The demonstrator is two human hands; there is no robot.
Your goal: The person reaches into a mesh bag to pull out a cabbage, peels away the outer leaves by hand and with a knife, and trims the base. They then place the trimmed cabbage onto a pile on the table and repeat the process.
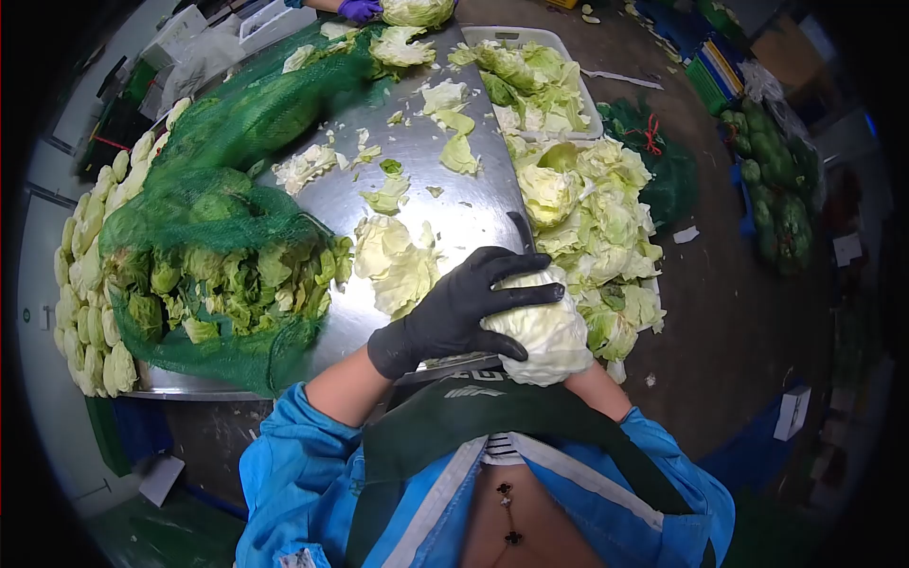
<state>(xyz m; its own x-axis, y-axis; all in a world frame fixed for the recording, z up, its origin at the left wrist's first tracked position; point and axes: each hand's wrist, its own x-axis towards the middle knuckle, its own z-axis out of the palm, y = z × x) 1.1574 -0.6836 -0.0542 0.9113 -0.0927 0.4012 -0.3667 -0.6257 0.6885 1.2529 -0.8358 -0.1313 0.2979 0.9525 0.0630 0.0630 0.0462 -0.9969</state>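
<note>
My left hand (464, 308), in a black glove, has its fingers spread over the top and left side of a pale, trimmed cabbage (544, 336) at the table's near right edge. The cabbage hides my right hand; only that forearm shows beyond its lower right side. Left of my gloved hand, loose cream leaves (393, 265) lie on the metal table (369, 317). Just beyond the cabbage is a heap of pale leaves (578, 218).
A green net (227, 199) holds leafy heads at the left, beside stacked pale cabbages (95, 284). A white crate (587, 104) of leaves stands at the far right. Another person's purple-gloved hand (360, 9) is at the far end. Filled net sacks (776, 180) lie farther right.
</note>
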